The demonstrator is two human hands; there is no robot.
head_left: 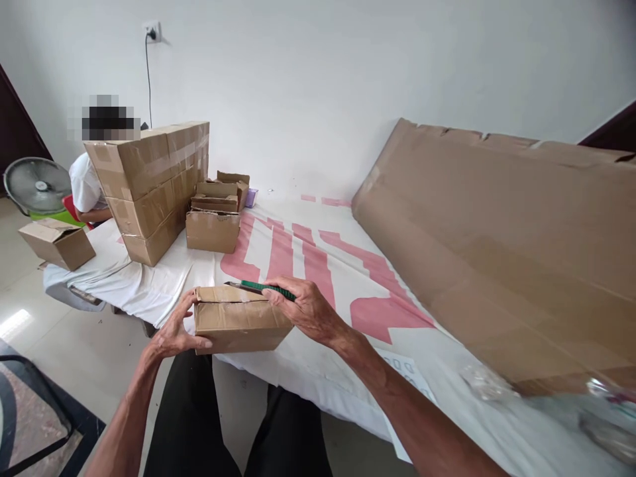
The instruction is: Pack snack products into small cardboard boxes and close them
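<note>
A small brown cardboard box [238, 328] rests at the table's near edge, in front of my legs. My left hand [173, 331] grips its left end, thumb on the near face and fingers at the top left corner. In my right hand [305, 308] is a green utility knife [268, 289], its blade out and pointing left. The knife lies just over the box's top, close to the seam between the flaps. I cannot tell whether the blade touches the cardboard.
Stacked taped boxes [149, 192] stand at the left, beside open boxes [213, 228]. Another box [59, 245] sits at the table's left end, near a seated person [87, 185] and a fan [40, 185]. A large cardboard sheet [497, 252] leans at the right.
</note>
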